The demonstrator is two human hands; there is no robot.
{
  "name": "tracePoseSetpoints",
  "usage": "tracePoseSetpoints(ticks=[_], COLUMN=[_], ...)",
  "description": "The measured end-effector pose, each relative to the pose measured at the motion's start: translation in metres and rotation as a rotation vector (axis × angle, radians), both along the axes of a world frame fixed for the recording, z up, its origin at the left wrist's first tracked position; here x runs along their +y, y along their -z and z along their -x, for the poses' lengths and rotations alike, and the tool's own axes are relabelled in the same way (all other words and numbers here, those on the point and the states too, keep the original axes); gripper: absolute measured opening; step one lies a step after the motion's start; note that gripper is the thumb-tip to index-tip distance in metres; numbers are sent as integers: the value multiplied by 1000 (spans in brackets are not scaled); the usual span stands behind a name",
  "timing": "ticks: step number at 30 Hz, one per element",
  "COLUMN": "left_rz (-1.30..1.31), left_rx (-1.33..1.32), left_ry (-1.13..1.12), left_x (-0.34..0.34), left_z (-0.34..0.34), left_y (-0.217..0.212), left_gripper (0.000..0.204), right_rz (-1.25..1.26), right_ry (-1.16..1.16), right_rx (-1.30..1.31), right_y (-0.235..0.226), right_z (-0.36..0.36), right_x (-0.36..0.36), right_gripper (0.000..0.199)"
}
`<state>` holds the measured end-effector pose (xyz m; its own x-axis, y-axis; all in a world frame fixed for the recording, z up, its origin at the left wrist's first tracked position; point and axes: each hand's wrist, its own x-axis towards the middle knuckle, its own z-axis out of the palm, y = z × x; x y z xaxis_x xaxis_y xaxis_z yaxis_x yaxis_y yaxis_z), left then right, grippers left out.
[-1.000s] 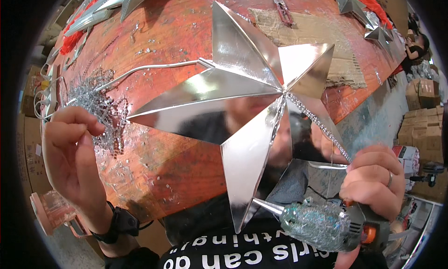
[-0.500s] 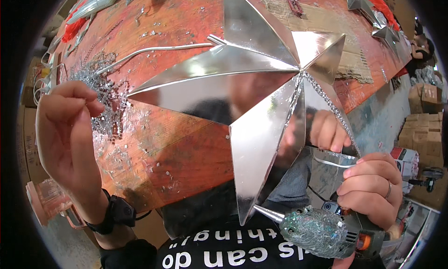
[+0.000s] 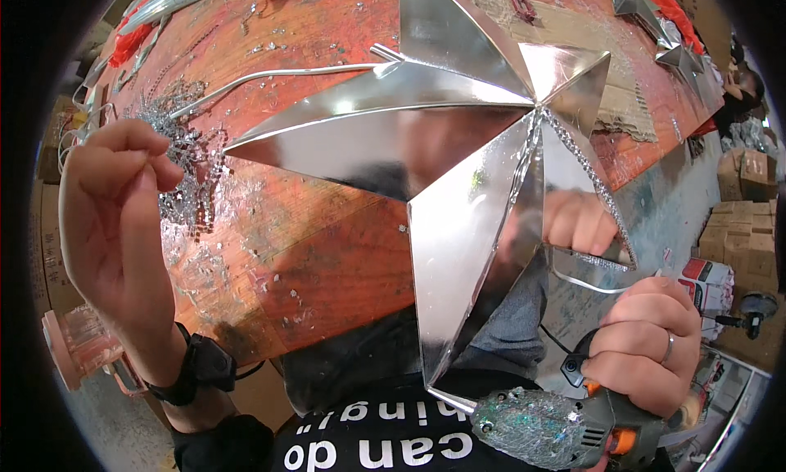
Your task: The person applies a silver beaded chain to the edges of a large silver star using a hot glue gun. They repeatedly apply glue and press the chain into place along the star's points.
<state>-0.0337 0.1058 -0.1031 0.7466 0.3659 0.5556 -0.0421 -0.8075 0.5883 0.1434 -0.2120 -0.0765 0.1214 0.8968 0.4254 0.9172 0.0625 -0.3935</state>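
Note:
A large mirror-silver star (image 3: 471, 218) stands tilted over the table's near edge, with glittery silver trim (image 3: 583, 157) along one ridge and onto the edge of its lower right point. My right hand (image 3: 647, 341), a ring on one finger, is closed round a hot glue gun (image 3: 540, 427). Glitter and glue strands coat its body. The metal nozzle is at the star's lowest point, seemingly touching it. My left hand (image 3: 123, 202) is raised left of the star, thumb and fingertips pinched; anything between them is too small to make out. What supports the star is hidden.
Tangled silver bead trim (image 3: 184, 194) lies on the red wooden table (image 3: 327, 259). A white cord (image 3: 270, 72) runs to a small metal tube behind the star. Flat cardboard (image 3: 626, 103) is beyond. Cardboard boxes (image 3: 741, 234) are stacked at right; another person (image 3: 741, 87) is far right.
The star has shifted slightly up and right. My right hand has dropped away from its trimmed edge, bringing the glue gun's nozzle down to the lowest point. My left hand stays pinched, slightly higher.

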Motion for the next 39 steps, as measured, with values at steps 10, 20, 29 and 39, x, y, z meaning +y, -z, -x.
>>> tracePoseSetpoints(ticks=[10, 20, 29, 39], left_rz=[59, 238, 268, -110], left_rx=[28, -98, -109, 326], left_ry=[-36, -112, -142, -214], left_x=[-8, -15, 0, 5], left_z=[-5, -20, -6, -8], left_y=[4, 0, -1, -11], left_gripper=[12, 14, 8, 14], right_rz=[-29, 10, 113, 53], right_ry=[-62, 776, 496, 672], right_rx=[65, 18, -255, -554], right_y=[-7, 74, -3, -2], right_z=[-23, -160, -33, -59], right_x=[-20, -50, 14, 30], right_gripper=[19, 38, 47, 53])
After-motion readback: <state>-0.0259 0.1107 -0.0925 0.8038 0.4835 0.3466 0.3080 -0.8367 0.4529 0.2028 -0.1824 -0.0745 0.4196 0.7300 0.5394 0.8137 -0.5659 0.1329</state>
